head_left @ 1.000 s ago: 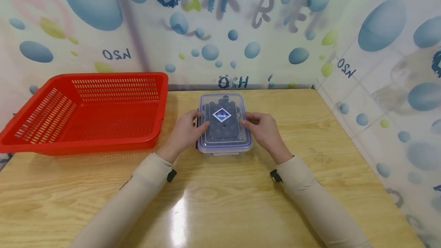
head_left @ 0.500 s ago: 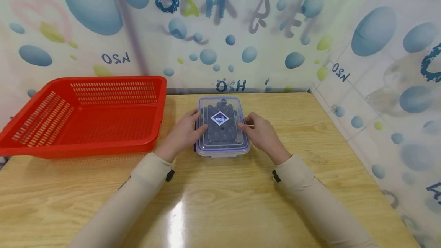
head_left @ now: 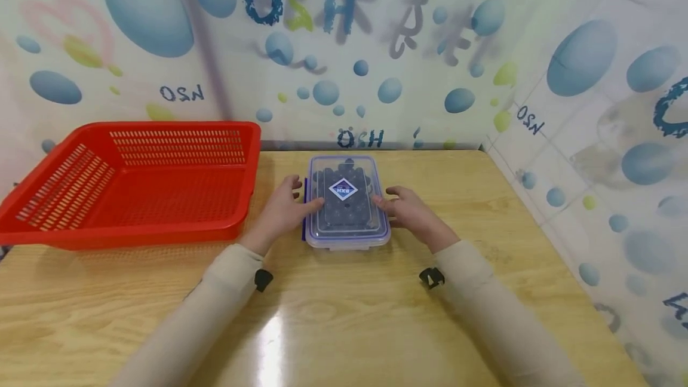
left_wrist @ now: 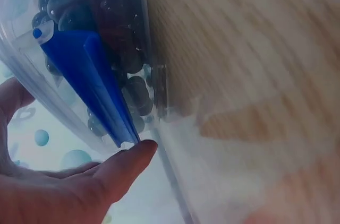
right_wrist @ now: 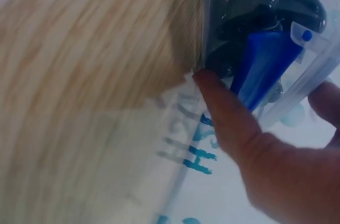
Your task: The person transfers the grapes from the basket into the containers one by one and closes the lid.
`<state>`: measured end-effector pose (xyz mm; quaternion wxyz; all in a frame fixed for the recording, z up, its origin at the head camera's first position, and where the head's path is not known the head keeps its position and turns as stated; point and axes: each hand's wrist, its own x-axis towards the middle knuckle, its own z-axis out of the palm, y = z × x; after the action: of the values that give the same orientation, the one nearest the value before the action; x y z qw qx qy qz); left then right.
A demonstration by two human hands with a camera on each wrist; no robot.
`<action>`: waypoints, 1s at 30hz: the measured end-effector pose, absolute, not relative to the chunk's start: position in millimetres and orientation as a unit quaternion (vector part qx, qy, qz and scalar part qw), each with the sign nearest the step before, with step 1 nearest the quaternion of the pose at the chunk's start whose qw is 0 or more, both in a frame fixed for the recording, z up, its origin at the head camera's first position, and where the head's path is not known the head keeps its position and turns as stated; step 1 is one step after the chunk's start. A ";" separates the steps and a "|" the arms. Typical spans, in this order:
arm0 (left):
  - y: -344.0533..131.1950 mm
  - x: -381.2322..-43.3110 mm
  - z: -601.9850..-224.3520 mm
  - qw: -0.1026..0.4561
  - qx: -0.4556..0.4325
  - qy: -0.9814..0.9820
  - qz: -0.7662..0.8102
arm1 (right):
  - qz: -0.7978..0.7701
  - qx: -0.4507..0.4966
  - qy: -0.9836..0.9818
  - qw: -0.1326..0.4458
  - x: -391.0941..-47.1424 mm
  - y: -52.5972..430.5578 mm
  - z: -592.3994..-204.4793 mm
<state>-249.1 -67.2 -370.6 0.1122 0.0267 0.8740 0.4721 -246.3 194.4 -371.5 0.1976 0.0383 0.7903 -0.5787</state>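
Observation:
A clear plastic food storage box [head_left: 346, 233] with a blue-edged lid and a diamond label stands on the table, full of dark round fruits. My left hand [head_left: 282, 212] is at its left side, thumb on the lid, other fingers extended outward. In the left wrist view, a fingertip is right at the lower end of a blue latch [left_wrist: 87, 83], which stands angled out from the wall. My right hand [head_left: 412, 215] is at the right side, thumb over the lid edge. In the right wrist view, a straight finger lies along another blue latch [right_wrist: 265, 67].
A red plastic basket [head_left: 172, 233] with slotted walls stands on the left of the wooden table [head_left: 344, 315]. Behind the table and along its right side hang white patterned coverings [head_left: 344, 64] with blue dots and letters.
The left fingers have spread away from the box's side while the thumb stays on the lid. The right hand has shifted slightly toward me. The head view has tilted a little; the box stays put.

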 end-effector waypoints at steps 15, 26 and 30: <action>-73.4 -251.9 -374.5 0.170 -0.014 0.848 0.502 | -0.491 0.043 0.867 0.071 -234.5 176.7 -359.7; -69.4 -249.2 -373.6 0.135 -0.018 0.855 0.500 | -0.429 0.033 0.901 0.061 -233.2 171.8 -356.5; -64.3 -245.7 -379.9 0.093 -0.024 0.828 0.552 | -0.423 0.029 0.903 0.066 -232.9 172.5 -358.4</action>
<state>-245.7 -64.3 -379.9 0.0934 -0.0240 0.8283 0.5519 -232.9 172.5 -358.4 0.0656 0.0294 0.9031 -0.4234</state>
